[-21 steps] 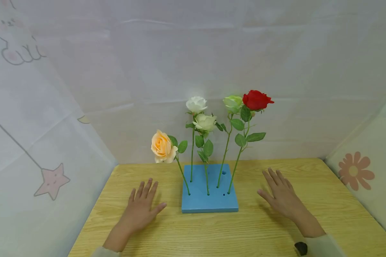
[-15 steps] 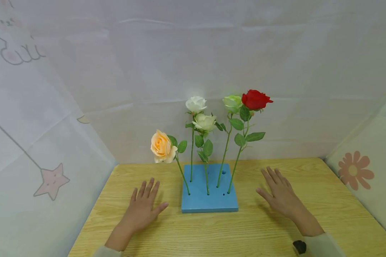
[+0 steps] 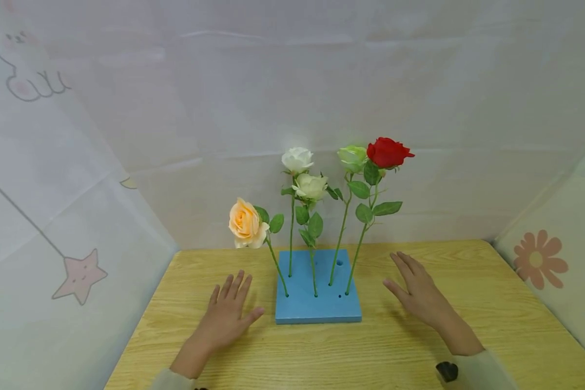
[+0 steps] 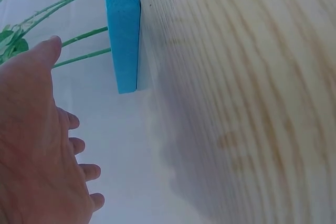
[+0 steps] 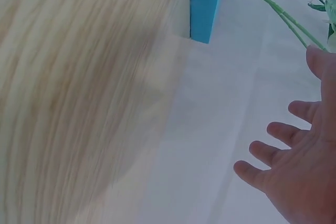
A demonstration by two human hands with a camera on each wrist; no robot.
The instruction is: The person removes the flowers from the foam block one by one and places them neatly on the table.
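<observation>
Several artificial roses stand with their stems in holes of a blue block (image 3: 297, 311) on the table. An orange rose (image 3: 247, 222) leans out to the left. A white rose (image 3: 298, 160) is at the back, with a cream rose (image 3: 310, 187) in front of it. On the right are a pale green rose (image 3: 353, 158) and a red rose (image 3: 389, 152). My left hand (image 3: 224, 318) is held above the table left of the block, fingers spread and holding nothing. My right hand (image 3: 419, 295) hovers on the other side, fingers extended, apart from the block.
The wooden table (image 3: 292, 357) carries the block near its back edge. A pale cloth (image 3: 253, 97) hangs behind it, and printed cloths flank both sides. Unfilled holes, one larger hole (image 3: 339, 262) among them, show on the right part of the block.
Both hands have moved a little inward toward the block, the left one to the right and the right one to the left. The roses and block stay in place.
</observation>
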